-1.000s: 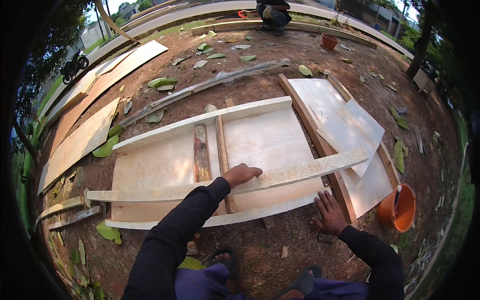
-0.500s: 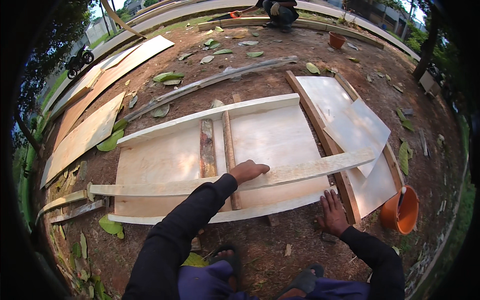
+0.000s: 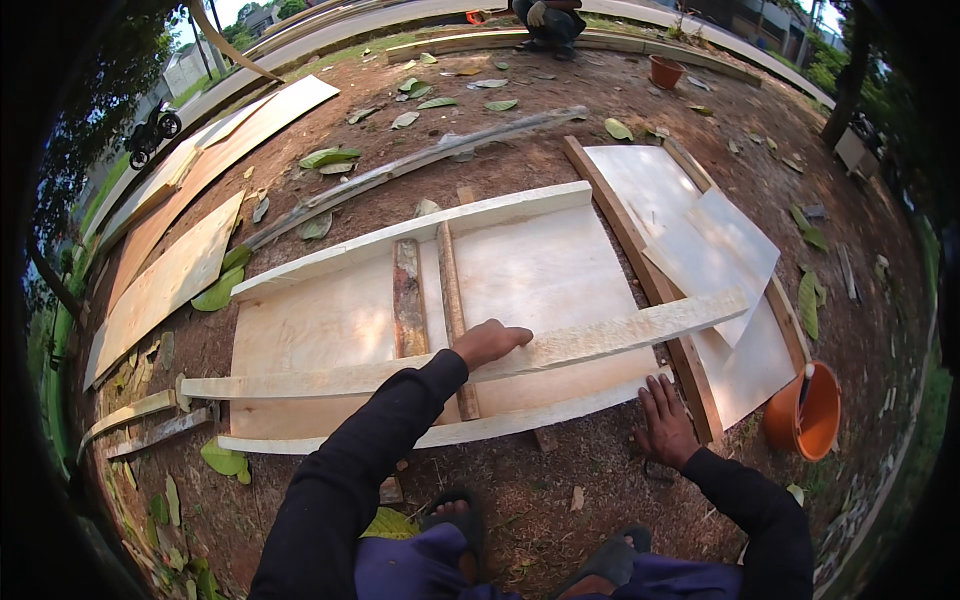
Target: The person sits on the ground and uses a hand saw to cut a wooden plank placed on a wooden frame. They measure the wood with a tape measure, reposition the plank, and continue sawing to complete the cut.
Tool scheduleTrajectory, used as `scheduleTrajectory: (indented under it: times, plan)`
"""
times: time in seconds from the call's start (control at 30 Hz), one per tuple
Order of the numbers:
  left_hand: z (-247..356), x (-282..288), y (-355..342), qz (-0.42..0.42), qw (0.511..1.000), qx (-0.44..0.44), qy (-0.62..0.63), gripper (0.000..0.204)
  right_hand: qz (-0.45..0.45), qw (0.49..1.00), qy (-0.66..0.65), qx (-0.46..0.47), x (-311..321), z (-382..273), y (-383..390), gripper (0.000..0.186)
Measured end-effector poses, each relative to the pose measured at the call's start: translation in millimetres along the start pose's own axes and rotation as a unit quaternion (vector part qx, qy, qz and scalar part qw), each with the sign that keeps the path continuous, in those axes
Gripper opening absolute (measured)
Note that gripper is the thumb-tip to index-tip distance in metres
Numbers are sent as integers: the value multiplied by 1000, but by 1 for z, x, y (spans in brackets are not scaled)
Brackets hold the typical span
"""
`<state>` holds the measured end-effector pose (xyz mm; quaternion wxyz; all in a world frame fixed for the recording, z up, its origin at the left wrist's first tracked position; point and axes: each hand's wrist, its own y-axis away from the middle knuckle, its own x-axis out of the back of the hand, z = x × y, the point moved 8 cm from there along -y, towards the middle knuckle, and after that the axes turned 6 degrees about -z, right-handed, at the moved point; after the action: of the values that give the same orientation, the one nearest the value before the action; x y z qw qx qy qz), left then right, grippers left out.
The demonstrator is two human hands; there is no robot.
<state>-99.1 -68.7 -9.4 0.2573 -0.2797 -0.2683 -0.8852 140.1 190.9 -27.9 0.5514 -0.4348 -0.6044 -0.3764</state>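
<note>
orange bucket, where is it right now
In the head view the orange bucket sits on the dirt at lower right, just right of the right hand and beside the white board.

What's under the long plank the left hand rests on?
The long plank lies across a plywood sheet and two short battens. Their crossing points under it are covered.

The left hand [image 3: 490,342] covers part of the long white batten [image 3: 480,358], and its sleeve hides the lower end of the narrow wooden slat [image 3: 452,300]; a crouching person [image 3: 548,18] at the far edge is cut off above the knees; the motorbike [image 3: 152,132] is too small to make out; the stick in the orange bucket [image 3: 805,415] is sunk from sight below the rim.
</note>
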Motion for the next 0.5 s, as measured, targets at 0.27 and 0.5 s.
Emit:
scheduleTrajectory:
  times: [0.27,0.5]
  plan:
    - [-3,-5,-3,-4,999,-7,-44,26,0,1000,-10,-4,-1,0,3,88]
    - [-5,-10,2,-7,999,-2,-36,28,-6,1000,-9,0,-2,-4,6,88]
